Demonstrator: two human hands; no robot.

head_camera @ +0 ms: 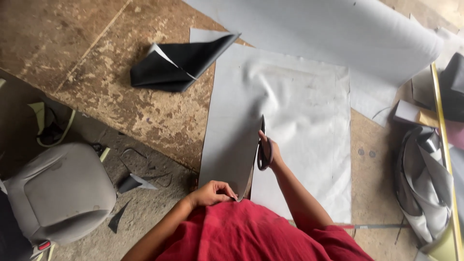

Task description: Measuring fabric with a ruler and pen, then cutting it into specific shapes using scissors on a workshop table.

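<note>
The person's red shirt (251, 232) is hiding the near edge of the grey sheet (299, 140), and the scissors' (263, 145) blades are hard to make out against it. The right hand (270, 152) is clenching its grip through the scissors' handles, blades pointing toward the worktop's (87, 58) far edge, long axis running near to far. The left hand (212, 193) is pinching the cut strip's near end. A folded black piece (179, 63) is lying toward the far-left corner, and a grey roll (338, 29) is crossing the far edge.
</note>
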